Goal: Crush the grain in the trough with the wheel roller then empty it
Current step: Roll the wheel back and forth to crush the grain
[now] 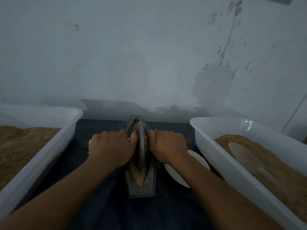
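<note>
The narrow metal trough (pixel 141 185) lies lengthwise on the dark surface (pixel 106 205), its far tip toward the wall (pixel 132 55) and its near end toward the person. The wheel roller (pixel 141 143) stands upright in its groove, about midway along. The left hand (pixel 111 148) is curled around the axle handle on the left of the wheel, and the right hand (pixel 169 146) is wrapped around the handle on the right; the wooden handle ends (pixel 86 145) just peek out past the knuckles. Tan grain (pixel 138 175) shows in the groove near the person, with a little more visible beyond the wheel.

The step in hand looks like the crushing pass. To do it well, both hands should bear down evenly so the wheel stays vertical and tracks the groove rather than riding up one wall. Strokes should probably run the full length, since the grain heaped at the near end looks coarse and is easy to miss with short rocking. Pressing too hard at the ends could tip the trough or spill grain onto the surface.

A white tub (pixel 49 146) of tan meal sits to the left, and another white tub (pixel 232 155) to the right holds meal with a pale scoop (pixel 240 151). A white dish (pixel 176 173) lies just right of the trough, partly under the right wrist. Which of these takes the emptied grain cannot be told.
</note>
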`<state>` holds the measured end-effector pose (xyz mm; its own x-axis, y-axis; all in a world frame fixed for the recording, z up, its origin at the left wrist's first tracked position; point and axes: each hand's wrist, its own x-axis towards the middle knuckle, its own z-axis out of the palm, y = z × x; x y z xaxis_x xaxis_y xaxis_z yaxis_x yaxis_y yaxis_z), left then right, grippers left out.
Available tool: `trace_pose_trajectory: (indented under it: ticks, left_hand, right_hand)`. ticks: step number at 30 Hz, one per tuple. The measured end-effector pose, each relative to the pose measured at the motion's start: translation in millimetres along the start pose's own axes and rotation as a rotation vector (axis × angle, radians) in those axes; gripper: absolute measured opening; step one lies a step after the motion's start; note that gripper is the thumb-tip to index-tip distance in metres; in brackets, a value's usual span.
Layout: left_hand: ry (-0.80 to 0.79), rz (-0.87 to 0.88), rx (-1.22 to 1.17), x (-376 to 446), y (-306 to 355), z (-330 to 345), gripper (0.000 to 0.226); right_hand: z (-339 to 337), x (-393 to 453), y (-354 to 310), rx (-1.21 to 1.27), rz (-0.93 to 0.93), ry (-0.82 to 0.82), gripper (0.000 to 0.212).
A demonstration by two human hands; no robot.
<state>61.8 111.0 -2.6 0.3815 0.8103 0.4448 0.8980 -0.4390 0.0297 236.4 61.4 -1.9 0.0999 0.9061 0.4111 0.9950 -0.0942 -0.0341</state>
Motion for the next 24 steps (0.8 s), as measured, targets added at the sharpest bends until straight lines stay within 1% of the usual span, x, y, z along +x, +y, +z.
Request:
trace_pose_trajectory:
  ticks: [4,9,16,19,24]
  left_hand:
    - [-0.048,-0.036,-0.076,-2.2,-6.5,3.1,0.062]
    - [-0.072,-0.053,-0.086,14.2,-7.3,12.5,0.065]
    - [-0.079,-0.091,-0.090,39.8,-6.9,20.8,0.064]
    - [-0.077,-0.085,-0.102,51.7,-6.8,23.3,0.065]
    - [-0.100,-0.093,-0.140,66.8,-12.2,30.1,0.067]
  right_hand:
    - [-1.1,7.7,-5.6,-0.044,-0.017,0.035,0.044]
    - [4.4,24.8,-2.2,-0.032,0.060,-0.017,0.048]
    - [9.5,53.0,4.1,-0.028,0.158,-0.098,0.058]
    - [11.6,63.8,8.2,-0.032,0.155,-0.139,0.055]
    - [16.2,81.0,11.3,-0.030,0.136,-0.126,0.056]
